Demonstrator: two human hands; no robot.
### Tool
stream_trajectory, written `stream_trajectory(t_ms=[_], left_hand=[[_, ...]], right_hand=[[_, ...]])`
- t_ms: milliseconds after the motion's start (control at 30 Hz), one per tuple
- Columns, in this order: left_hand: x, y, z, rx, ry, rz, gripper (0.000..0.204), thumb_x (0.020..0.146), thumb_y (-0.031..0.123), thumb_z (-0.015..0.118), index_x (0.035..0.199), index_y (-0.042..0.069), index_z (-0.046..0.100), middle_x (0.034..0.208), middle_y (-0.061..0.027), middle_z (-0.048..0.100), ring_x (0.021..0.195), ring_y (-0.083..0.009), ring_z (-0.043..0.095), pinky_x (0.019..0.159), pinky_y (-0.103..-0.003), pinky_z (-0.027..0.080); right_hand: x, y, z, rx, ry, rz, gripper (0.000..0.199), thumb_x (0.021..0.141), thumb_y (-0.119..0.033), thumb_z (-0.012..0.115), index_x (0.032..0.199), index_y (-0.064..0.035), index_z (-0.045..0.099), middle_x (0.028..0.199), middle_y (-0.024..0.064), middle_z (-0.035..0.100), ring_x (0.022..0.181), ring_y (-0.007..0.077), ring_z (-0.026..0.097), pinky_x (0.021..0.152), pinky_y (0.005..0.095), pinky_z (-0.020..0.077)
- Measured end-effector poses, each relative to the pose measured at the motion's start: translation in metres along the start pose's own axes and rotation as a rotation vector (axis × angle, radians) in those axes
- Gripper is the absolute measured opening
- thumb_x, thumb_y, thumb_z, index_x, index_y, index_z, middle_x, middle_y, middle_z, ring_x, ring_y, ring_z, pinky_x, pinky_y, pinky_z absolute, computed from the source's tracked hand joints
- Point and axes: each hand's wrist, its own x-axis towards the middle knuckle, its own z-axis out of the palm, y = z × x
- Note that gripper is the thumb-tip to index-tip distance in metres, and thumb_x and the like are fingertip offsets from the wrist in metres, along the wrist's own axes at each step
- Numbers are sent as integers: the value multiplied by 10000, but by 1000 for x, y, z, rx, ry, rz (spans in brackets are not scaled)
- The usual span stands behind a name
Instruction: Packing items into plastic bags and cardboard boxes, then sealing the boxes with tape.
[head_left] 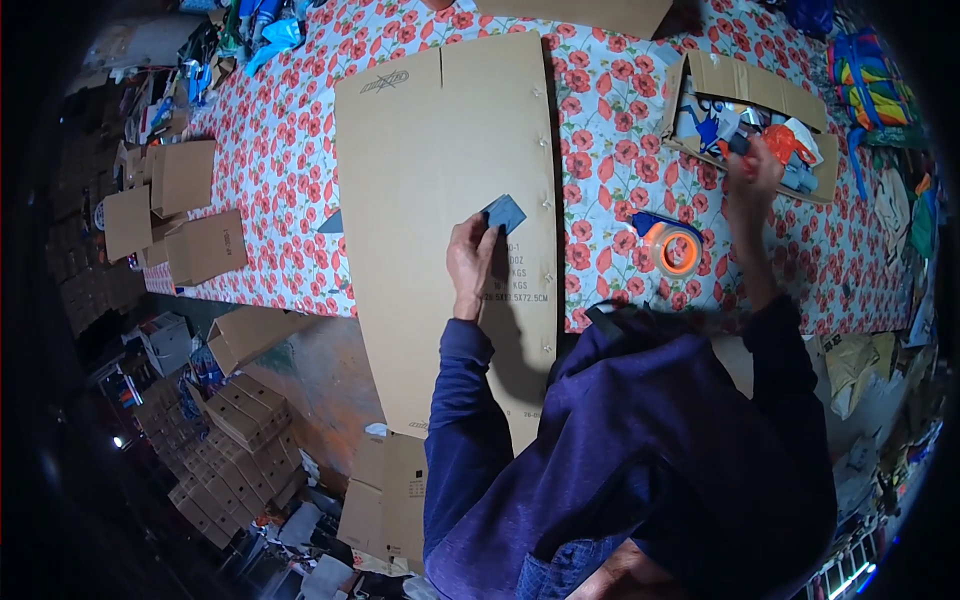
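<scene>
Over a large flat cardboard sheet (440,170), my left hand (470,262) pinches a small flat blue-grey rectangular piece (507,214). It looks like cloth or card in a few layers; which one I cannot tell. On the right, my right hand (757,176) is raised at the near edge of an open cardboard box (735,75). Its fingers are closed around a small dark piece (739,144), mostly covered by the hand. Inside the box lie mixed items, among them an orange-red bag (782,143) and blue and white pieces.
A roll of orange-cored tape (679,252) lies on the flowered tablecloth (620,150), beside a dark blue strip (655,222). Open cartons (205,248) stand at the left table edge. Stacked brown boxes (240,460) sit on the floor at lower left. Colourful bundles (868,80) lie far right.
</scene>
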Motion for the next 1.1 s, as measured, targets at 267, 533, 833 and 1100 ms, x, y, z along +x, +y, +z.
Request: stream_trajectory(t_ms=[267,533,833,1100], left_hand=[[28,-33,2,-95,-27,-153,172,896,121,669,1040,31,699,865,-36,679,746,-170,613,752,-272,500],[40,-38,-6,135,-200,-38,104,898,89,666,951,4,693,779,-6,636,670,-104,542,655,-209,450],[49,-35,-27,-336,-347,-383,54,885,77,682,901,25,686,701,23,582,607,-81,493,583,-220,421],[34,-17,-22,-292,-209,-251,42,874,56,654,902,66,684,767,-18,615,645,-121,535,600,-223,422]], right_hand=[[-112,-135,104,312,-811,-381,290,891,-117,648,1171,-43,630,1049,89,626,820,272,621,741,360,512],[-131,-157,177,81,-847,-606,141,875,-115,633,987,-32,612,940,91,599,825,337,626,724,442,499],[-129,-118,161,81,-748,-390,61,863,-80,632,877,-28,602,802,67,580,673,264,562,619,391,460],[-93,-58,144,468,-759,145,133,903,-143,656,845,-40,596,650,-46,541,514,75,389,464,252,302]])
